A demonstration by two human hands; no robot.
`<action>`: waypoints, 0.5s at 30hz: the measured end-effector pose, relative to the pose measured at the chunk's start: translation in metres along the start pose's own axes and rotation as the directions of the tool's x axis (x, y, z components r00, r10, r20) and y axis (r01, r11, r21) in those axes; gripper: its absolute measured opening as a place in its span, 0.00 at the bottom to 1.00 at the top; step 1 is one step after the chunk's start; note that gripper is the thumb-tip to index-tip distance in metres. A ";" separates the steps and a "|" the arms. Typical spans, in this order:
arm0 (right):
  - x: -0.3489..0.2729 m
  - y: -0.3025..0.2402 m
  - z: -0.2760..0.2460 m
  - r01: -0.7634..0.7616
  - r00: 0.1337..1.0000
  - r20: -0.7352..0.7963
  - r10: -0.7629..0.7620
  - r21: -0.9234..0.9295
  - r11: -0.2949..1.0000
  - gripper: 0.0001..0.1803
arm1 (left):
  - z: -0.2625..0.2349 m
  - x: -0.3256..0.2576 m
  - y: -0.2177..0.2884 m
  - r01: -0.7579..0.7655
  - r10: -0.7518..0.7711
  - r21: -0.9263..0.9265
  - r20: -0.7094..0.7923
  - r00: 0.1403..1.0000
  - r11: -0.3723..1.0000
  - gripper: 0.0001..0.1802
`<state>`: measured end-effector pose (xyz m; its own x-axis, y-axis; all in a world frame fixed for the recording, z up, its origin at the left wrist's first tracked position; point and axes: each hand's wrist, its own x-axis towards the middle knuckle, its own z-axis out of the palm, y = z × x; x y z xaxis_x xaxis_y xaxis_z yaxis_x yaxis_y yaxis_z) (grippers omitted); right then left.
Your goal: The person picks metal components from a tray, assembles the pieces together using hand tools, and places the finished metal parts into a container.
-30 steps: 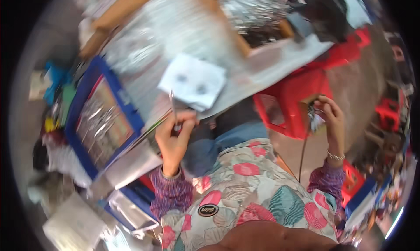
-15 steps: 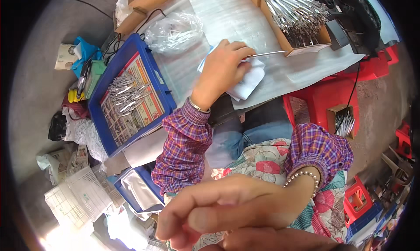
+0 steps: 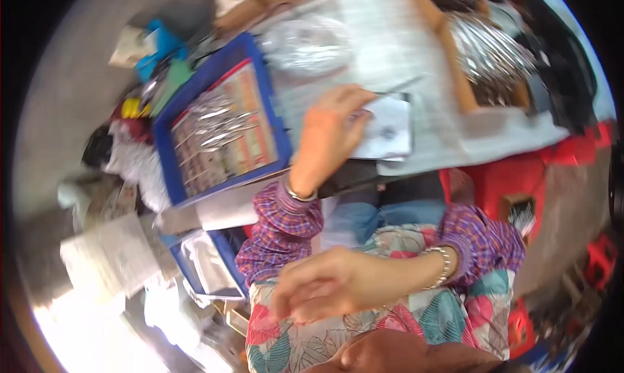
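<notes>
My left hand (image 3: 330,129) reaches over the table with its fingers pinched on a thin metal rod (image 3: 402,85). The rod points away to the right and is blurred. Beneath and beside these fingers lies a white folded cloth or paper (image 3: 389,129) with a dark mark on it. My right hand (image 3: 331,283) hangs in front of my patterned apron, nearer to me. Its fingers are loosely bent and apart from the thumb, and nothing shows in them. Left of my left hand, a blue tray (image 3: 281,136) holds several slim metal pieces (image 3: 221,123) on printed paper.
A clear plastic bag (image 3: 305,45) lies on the pale table covering (image 3: 429,139). To the right, a cardboard box (image 3: 455,67) is full of thin metal rods. A red stool (image 3: 494,184) carries a small box of metal pieces (image 3: 521,214). Another blue tray (image 3: 224,288) sits lower left.
The view has shifted, so the table things appear farther right. My right hand has drawn down and away from the camera. My left hand keeps the rod over the white cloth or paper.
</notes>
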<state>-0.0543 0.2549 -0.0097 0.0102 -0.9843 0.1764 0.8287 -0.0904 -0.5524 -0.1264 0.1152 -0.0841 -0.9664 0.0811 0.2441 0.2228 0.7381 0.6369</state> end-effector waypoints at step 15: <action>-0.041 0.051 -0.085 -0.145 0.933 -0.335 -0.130 -0.683 0.716 0.19 | -0.147 -0.060 -0.143 0.340 -0.407 0.441 0.063 0.911 0.831 0.29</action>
<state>-0.0602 0.2781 -0.1145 -0.2855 -0.9577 -0.0365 0.2100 -0.0254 -0.9774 -0.0810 -0.0934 -0.0827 -0.9794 -0.1841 -0.0832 -0.2006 0.9358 0.2898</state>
